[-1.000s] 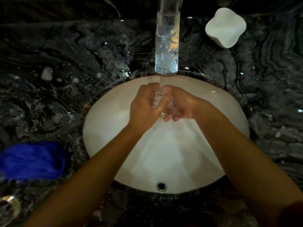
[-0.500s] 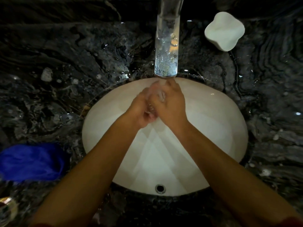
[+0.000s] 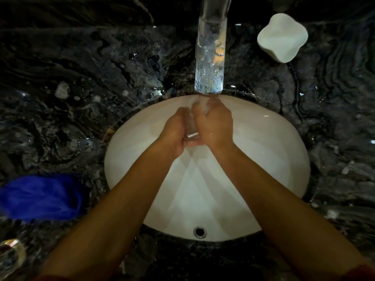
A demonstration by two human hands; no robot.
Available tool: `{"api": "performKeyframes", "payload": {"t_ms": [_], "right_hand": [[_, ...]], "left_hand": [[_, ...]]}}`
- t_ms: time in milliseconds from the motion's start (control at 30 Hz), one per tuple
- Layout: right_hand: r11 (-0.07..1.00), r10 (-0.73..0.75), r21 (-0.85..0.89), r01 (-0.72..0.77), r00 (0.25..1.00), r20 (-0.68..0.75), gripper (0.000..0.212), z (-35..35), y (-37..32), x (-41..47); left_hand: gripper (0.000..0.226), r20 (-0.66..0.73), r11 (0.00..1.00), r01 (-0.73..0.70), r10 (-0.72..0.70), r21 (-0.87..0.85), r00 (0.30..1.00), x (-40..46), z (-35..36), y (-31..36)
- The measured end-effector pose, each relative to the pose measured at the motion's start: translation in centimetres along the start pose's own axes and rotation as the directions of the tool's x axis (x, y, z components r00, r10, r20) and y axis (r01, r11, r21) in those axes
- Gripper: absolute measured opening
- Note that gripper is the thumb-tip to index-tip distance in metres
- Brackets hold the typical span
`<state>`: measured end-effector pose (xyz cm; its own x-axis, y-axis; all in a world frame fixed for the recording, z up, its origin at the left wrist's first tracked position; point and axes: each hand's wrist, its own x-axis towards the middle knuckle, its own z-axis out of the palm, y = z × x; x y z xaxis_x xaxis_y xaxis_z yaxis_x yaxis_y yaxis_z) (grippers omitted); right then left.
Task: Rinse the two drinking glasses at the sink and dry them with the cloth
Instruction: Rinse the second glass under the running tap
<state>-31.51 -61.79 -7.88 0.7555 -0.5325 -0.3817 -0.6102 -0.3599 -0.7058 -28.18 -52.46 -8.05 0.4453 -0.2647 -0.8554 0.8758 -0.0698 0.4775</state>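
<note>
We count two drinking glasses: one glass [image 3: 190, 129] at the centre of the frame, clasped between the hands, and a second glass [image 3: 11, 253] partly cut off at the lower left corner. We count two hands, the left hand [image 3: 174, 132] and the right hand [image 3: 215, 124], both at the centre. We see one blue cloth [image 3: 40, 196] at the left edge, one white sink [image 3: 274, 159] in the middle, one tap spout [image 3: 211, 57] at top centre, and one white soap-like block [image 3: 282, 36] at upper right.
</note>
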Motion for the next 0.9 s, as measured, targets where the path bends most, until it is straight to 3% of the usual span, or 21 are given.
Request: {"api": "performKeyframes", "payload": {"t_ms": [133,233,300,400,500,567,633,700,767,800,900], "right_hand": [[0.938,0.220,0.269,-0.218,0.975,0.022,0.026,-0.1,-0.8,0.5],[0.741,0.465,0.476,-0.474,0.873,0.147,0.023,-0.2,0.1,1.6],[0.621,0.525,0.540,-0.568,0.813,0.251,0.019,-0.6,1.3,2.1],[0.716,0.424,0.546,-0.435,0.892,0.155,0.027,-0.3,2.6,1.4],[0.875,0.211,0.445,-0.189,0.977,0.000,0.040,0.4,3.3,-2.0],[0.885,0.191,0.442,-0.146,0.980,-0.057,0.045,0.9,3.7,-3.6],[0.839,0.258,0.510,-0.191,0.964,-0.064,0.038,0.8,3.8,-3.7],[0.721,0.361,0.605,-0.340,0.928,0.091,0.038,0.5,3.3,-2.9],[0.539,0.418,0.687,-0.488,0.862,0.285,0.040,-0.3,3.0,-1.8],[0.470,0.419,0.695,-0.544,0.831,0.366,0.039,-0.6,3.0,-1.4],[0.424,0.347,0.630,-0.651,0.759,0.551,0.032,-1.4,3.0,-0.3]], "left_hand": [[0.033,-0.077,0.994,-0.111,0.112,0.017,0.991,0.1,1.1,0.2],[0.032,-0.133,0.939,-0.246,0.283,0.242,0.950,0.3,2.0,-1.0],[0.031,-0.130,0.896,-0.292,0.351,0.335,0.927,0.1,2.4,-1.6],[0.028,-0.097,0.865,-0.324,0.386,0.382,0.917,0.5,2.7,-1.1],[0.030,-0.116,0.919,-0.226,0.276,0.323,0.954,1.2,2.4,0.0],[0.028,-0.105,0.932,-0.148,0.192,0.330,0.976,1.2,2.5,0.0],[0.027,-0.140,0.903,-0.163,0.235,0.397,0.962,0.8,3.1,-0.6],[0.020,-0.170,0.765,-0.320,0.483,0.559,0.859,0.1,3.3,-1.2],[0.021,-0.106,0.573,-0.424,0.672,0.701,0.733,-0.4,3.8,-1.5],[0.025,-0.074,0.503,-0.437,0.714,0.746,0.696,-0.4,3.7,-1.3],[0.029,0.024,0.345,-0.496,0.803,0.797,0.596,-0.7,3.2,-0.5]]}}
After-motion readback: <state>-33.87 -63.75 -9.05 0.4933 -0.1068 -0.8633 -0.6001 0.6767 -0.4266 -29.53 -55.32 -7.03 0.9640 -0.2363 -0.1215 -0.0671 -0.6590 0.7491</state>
